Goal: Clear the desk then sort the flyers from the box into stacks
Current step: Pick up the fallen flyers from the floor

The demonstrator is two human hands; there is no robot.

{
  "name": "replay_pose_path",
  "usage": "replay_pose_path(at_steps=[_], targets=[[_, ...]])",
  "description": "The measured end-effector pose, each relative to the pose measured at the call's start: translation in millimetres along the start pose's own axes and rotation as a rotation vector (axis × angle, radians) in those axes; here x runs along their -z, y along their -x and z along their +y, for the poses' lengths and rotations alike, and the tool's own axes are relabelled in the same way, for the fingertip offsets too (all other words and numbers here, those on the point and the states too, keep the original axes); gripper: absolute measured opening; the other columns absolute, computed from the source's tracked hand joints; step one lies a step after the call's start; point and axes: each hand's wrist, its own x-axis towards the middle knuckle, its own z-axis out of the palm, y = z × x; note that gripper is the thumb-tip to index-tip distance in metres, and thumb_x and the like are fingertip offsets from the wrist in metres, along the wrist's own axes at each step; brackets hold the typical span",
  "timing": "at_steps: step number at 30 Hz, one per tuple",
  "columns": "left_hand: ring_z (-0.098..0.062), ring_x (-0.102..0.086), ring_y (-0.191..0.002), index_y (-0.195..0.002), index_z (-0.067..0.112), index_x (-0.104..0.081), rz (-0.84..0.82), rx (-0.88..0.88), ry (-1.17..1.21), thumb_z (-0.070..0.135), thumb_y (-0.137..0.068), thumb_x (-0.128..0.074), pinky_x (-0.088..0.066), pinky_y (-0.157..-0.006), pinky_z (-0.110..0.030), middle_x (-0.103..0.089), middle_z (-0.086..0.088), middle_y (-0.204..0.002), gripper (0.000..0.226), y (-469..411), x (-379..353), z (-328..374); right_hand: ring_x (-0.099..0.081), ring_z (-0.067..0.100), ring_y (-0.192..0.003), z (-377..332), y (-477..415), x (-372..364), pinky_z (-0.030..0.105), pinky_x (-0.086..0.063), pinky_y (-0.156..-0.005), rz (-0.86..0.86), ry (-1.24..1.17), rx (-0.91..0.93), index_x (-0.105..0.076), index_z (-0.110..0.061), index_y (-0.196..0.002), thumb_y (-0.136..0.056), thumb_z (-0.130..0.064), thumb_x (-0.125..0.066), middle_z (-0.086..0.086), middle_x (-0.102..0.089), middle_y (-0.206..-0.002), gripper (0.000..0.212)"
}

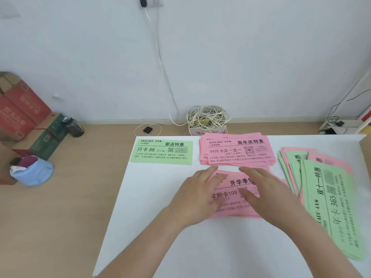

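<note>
Green flyer [161, 151], far pink stack [236, 151], mixed pile [331, 197]

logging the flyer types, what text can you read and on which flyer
"AVOCADO-GYM", "新店特惠", "月卡 88": green flyer.
"AVOCADO-GYM", "周年庆特惠", "99月卡买一送一": far pink stack.
"开学季特", "学期卡199", partly covered: near pink stack.
"双十一特惠", "年卡 365": right pile's top flyer.
Small print and red carton lettering: too blurred to read.

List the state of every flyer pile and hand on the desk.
Green flyer: lying flat, far left.
Far pink stack: stacked, edges slightly uneven.
Near pink stack: flat under both hands.
Mixed pile: fanned, pink and green unsorted.
Left hand: open, resting on near pink stack.
Right hand: open, resting on near pink stack.
</note>
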Motion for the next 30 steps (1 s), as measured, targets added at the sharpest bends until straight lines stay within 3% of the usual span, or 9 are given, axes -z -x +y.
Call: replay_pose_path(at_steps=[4,6,9,12,14,17,20,24,30], targets=[[-0.001,-0.055,-0.100,-0.107,0.031,-0.066,0.224,0.080,0.271,0.029,-0.092,-0.057,-0.044,-0.089,-0.022,-0.062,0.019,-0.109,0.017,59.2,51.5,-48.2,-0.056,0.004,-0.097,-70.2,-17.1,-10.3,0.025,-0.044,-0.083,-0.021,-0.001,0.095,-0.045,-0.036,-0.134,-0.094,-0.040,-0.051,-0.018,-0.057,-0.112,0.041],[-0.003,-0.058,-0.079,-0.090,0.029,-0.067,0.292,0.143,0.340,0.024,-0.091,-0.059,-0.046,-0.073,-0.021,-0.064,0.019,-0.085,0.010,93.3,74.6,-82.0,-0.058,0.003,-0.093,-113.1,-25.5,-22.2,0.025,-0.045,-0.084,-0.043,0.017,0.137,-0.047,-0.037,-0.132,-0.095,-0.040,-0.051,-0.019,-0.059,-0.106,0.038],[-0.002,-0.052,-0.059,-0.088,0.027,-0.071,0.405,0.248,0.378,0.013,-0.088,-0.063,-0.040,-0.058,-0.013,-0.062,0.024,-0.075,0.017,141.7,98.8,-148.7,-0.058,-0.002,-0.082,-185.7,-36.2,-47.0,0.023,-0.046,-0.079,-0.052,-0.063,0.160,-0.054,-0.037,-0.125,-0.093,-0.037,-0.054,-0.020,-0.062,-0.096,0.031],[0.004,-0.053,-0.064,-0.088,0.023,-0.073,0.450,0.329,0.342,-0.004,-0.082,-0.058,-0.035,-0.059,-0.005,-0.058,0.038,-0.075,0.032,189.8,116.1,-231.4,-0.060,0.000,-0.081,-268.4,-46.3,-85.8,0.024,-0.047,-0.078,-0.027,-0.203,0.148,-0.061,-0.032,-0.119,-0.092,-0.030,-0.058,-0.018,-0.065,-0.093,0.027],[0.002,-0.054,-0.069,-0.085,0.024,-0.072,0.444,0.391,0.331,-0.008,-0.080,-0.054,-0.036,-0.061,-0.006,-0.060,0.032,-0.076,0.037,220.5,124.8,-280.7,-0.059,0.001,-0.086,-317.4,-53.5,-117.8,0.022,-0.046,-0.080,-0.007,-0.284,0.179,-0.060,-0.030,-0.121,-0.090,-0.027,-0.061,-0.015,-0.064,-0.101,0.031],[0.000,-0.056,-0.079,-0.088,0.028,-0.070,0.390,0.444,0.301,-0.002,-0.083,-0.054,-0.046,-0.071,-0.015,-0.061,0.023,-0.090,0.034,255.5,140.2,-335.2,-0.051,0.008,-0.114,-372.3,-64.8,-163.7,0.029,-0.044,-0.097,-0.029,-0.344,0.194,-0.045,-0.030,-0.138,-0.089,-0.030,-0.063,-0.009,-0.052,-0.130,0.052],[-0.003,-0.056,-0.093,-0.100,0.028,-0.068,0.355,0.479,0.247,0.010,-0.087,-0.057,-0.048,-0.083,-0.027,-0.061,0.020,-0.100,0.025,267.8,160.5,-390.4,-0.031,0.017,-0.137,-413.5,-87.9,-203.9,0.031,-0.027,-0.111,-0.026,-0.342,0.116,-0.026,-0.029,-0.148,-0.088,-0.037,-0.064,-0.004,-0.031,-0.150,0.071],[-0.014,-0.055,-0.106,-0.116,0.023,-0.064,0.303,0.448,0.157,0.013,-0.087,-0.058,-0.043,-0.089,-0.027,-0.060,0.010,-0.115,0.031,232.8,175.5,-443.4,-0.015,0.024,-0.145,-432.1,-137.5,-242.6,0.036,-0.019,-0.115,-0.021,-0.397,-0.103,-0.012,-0.027,-0.151,-0.086,-0.042,-0.064,0.005,-0.013,-0.158,0.085],[-0.007,-0.055,-0.106,-0.118,0.028,-0.061,0.179,0.306,0.113,0.015,-0.089,-0.053,-0.040,-0.085,-0.019,-0.059,0.013,-0.118,0.033,112.2,196.9,-491.6,-0.023,0.025,-0.141,-429.5,-252.9,-264.2,0.037,-0.023,-0.112,0.180,-0.662,-0.423,-0.015,-0.019,-0.150,-0.085,-0.028,-0.065,0.009,-0.026,-0.152,0.083]])
